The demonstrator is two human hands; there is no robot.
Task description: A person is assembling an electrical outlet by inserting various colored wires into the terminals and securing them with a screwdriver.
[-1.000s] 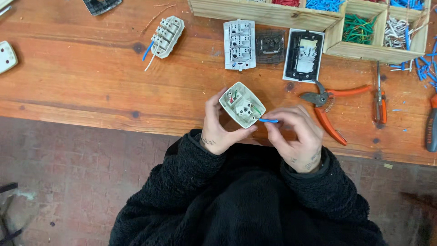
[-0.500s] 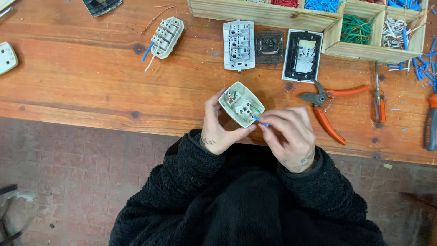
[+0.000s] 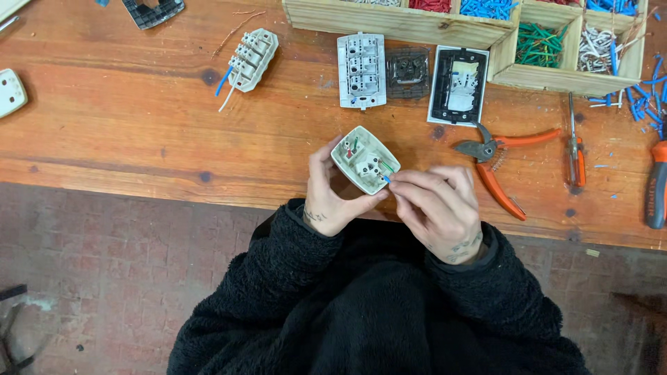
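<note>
Right now the left hand (image 3: 332, 198) grips a white socket module (image 3: 365, 159) from its left and underside, thumb along the near edge, back side turned up so its small coloured wires show. Touching the module's right corner, the right hand (image 3: 439, 208) has its fingers pressed together, pinching a short blue wire (image 3: 385, 179) at the module's edge. Both hands hover just over the near edge of the wooden table (image 3: 139, 132).

Just right of the right hand lie orange-handled pliers (image 3: 497, 158), and further right an orange screwdriver (image 3: 575, 149). Beyond the hands, toward the far side, sit a white switch block (image 3: 361, 71), a dark square insert (image 3: 408, 70) touching it, and a black frame with a white part (image 3: 458, 85). Behind these stands a wooden compartment box (image 3: 424, 28) holding green, blue, red and white wire pieces. Well to the left of the left hand lies another white switch block with blue wire (image 3: 251, 60).
</note>
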